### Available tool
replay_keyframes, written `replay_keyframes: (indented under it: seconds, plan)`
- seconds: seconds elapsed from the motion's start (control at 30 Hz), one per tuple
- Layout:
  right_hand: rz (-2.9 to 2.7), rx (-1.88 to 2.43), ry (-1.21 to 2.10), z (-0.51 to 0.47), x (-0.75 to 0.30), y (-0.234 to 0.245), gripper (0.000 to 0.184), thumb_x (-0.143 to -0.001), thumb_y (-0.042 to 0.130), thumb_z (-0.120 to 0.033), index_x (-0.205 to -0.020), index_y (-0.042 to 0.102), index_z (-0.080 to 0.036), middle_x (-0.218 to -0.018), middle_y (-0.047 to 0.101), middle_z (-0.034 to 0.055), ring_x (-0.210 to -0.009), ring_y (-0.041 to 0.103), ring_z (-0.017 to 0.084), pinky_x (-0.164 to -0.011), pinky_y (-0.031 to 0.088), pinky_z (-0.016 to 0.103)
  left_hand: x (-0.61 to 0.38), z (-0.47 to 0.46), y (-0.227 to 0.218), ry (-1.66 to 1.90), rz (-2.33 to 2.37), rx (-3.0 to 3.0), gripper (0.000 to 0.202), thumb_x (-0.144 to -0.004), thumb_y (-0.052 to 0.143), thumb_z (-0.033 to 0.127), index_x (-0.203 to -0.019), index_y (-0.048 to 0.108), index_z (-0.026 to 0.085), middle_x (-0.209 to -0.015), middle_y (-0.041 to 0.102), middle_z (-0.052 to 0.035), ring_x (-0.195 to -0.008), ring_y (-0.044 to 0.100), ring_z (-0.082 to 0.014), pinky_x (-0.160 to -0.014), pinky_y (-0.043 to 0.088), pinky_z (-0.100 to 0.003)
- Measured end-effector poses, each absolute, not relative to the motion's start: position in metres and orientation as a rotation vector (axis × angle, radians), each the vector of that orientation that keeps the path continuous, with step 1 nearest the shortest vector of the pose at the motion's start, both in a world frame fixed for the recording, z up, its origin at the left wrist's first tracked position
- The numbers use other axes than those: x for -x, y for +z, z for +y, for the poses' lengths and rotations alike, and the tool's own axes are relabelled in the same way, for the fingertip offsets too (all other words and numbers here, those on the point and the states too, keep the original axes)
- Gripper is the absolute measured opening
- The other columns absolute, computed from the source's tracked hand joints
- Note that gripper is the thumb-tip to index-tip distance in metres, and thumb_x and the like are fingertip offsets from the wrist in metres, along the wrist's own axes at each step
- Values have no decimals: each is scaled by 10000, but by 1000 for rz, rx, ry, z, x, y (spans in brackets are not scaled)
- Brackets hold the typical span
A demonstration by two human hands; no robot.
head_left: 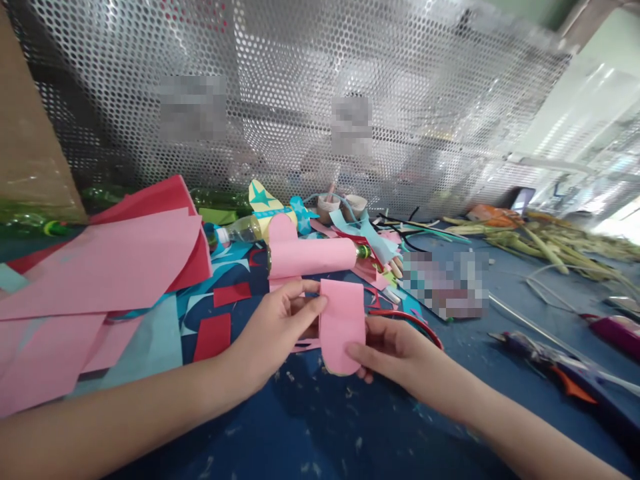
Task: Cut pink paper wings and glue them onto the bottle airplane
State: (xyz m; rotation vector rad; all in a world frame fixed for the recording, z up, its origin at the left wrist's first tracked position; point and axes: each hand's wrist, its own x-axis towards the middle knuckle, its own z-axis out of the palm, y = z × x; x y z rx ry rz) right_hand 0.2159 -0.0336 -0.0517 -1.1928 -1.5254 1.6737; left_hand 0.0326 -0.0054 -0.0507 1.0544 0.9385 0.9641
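Observation:
Between my two hands is a pink paper piece (342,323) with a straight top edge and a rounded bottom. My left hand (287,323) pinches its upper left edge between thumb and fingers. At its lower right edge, my right hand (387,350) grips it, thumb in front and fingers behind. Just beyond lies a bottle wrapped in pink paper (315,258), its green cap pointing right and a rounded pink flap standing at its left end. Red scissor handles (423,325) show partly behind my right hand.
Pink and red paper sheets (95,267) pile up at the left, near small red rectangles (213,338). A yellow and blue decorated bottle (270,217) lies behind. A glue gun (555,367) with an orange trigger rests at right. A perforated metal screen (320,87) bounds the back.

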Motion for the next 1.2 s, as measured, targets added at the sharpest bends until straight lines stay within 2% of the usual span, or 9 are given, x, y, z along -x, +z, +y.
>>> replay_keyframes:
  seconds: [0.13, 0.23, 0.37, 0.63, 0.83, 0.93, 1.0, 1.1, 1.2]
  plan:
    - [-1480, 1176, 1680, -34, -217, -49, 331, -697, 795, -434, -820, 663, -157, -726, 607, -21, -588, 489, 86, -591, 439, 211, -33, -5, -49, 968, 888, -1079, 112, -802, 674, 259, -896, 666, 198, -713, 706, 22, -674, 672, -141, -638, 528, -232]
    - [-1479, 1167, 1679, -33, -218, -48, 312, -692, 801, -423, -802, 670, -163, -712, 605, -24, -587, 489, 91, -589, 444, 213, -34, -5, -48, 972, 895, -1104, 97, -799, 675, 265, -870, 673, 198, -731, 704, 18, -693, 671, -148, -642, 527, -235]
    - [-1503, 1174, 1659, -33, -219, -50, 332, -694, 794, -444, -804, 665, -158, -712, 604, -20, -579, 488, 88, -576, 444, 214, -34, -6, -48, 972, 910, -1134, 123, -794, 676, 289, -879, 674, 200, -783, 709, 7, -729, 671, -157, -660, 531, -241]
    - [-1504, 1271, 1639, -35, -220, -48, 403, -666, 787, -511, -789, 652, -152, -670, 593, -22, -541, 496, 87, -552, 445, 218, -33, -6, -46, 967, 961, -1141, 114, -794, 658, 266, -889, 666, 204, -740, 681, 26, -698, 657, -135, -652, 524, -220]
    - [-1549, 1333, 1592, -35, -221, -49, 434, -661, 767, -556, -789, 646, -159, -677, 602, -11, -550, 509, 101, -557, 443, 232, -34, -7, -45, 968, 965, -1152, 98, -784, 656, 262, -859, 676, 202, -773, 707, 4, -758, 671, -170, -675, 522, -249]
    - [-1560, 1363, 1585, -35, -221, -49, 432, -675, 745, -564, -789, 641, -160, -677, 599, -6, -549, 499, 105, -549, 421, 234, -33, -6, -46, 953, 962, -1186, 106, -787, 655, 270, -863, 682, 200, -725, 696, 14, -697, 652, -152, -651, 512, -241]
    - [-1561, 1385, 1589, -35, -220, -49, 412, -681, 742, -541, -792, 632, -160, -665, 591, -8, -541, 487, 105, -542, 405, 233, -32, -5, -47, 943, 956, -1202, 134, -777, 677, 276, -890, 679, 203, -705, 691, 24, -674, 639, -140, -643, 507, -233]
    - [-1551, 1369, 1615, -35, -218, -49, 335, -685, 755, -449, -779, 618, -158, -658, 579, -14, -533, 457, 96, -532, 374, 226, -30, -2, -48, 907, 960, -1195, 246, -743, 733, 308, -952, 661, 199, -798, 725, 3, -755, 657, -156, -682, 510, -240]
    - [-1542, 1343, 1629, -36, -217, -53, 273, -694, 755, -381, -766, 629, -149, -663, 571, -15, -535, 425, 87, -522, 334, 218, -28, 1, -47, 892, 997, -1209, 254, -712, 762, 332, -890, 668, 177, -823, 727, -13, -762, 649, -159, -690, 496, -243]
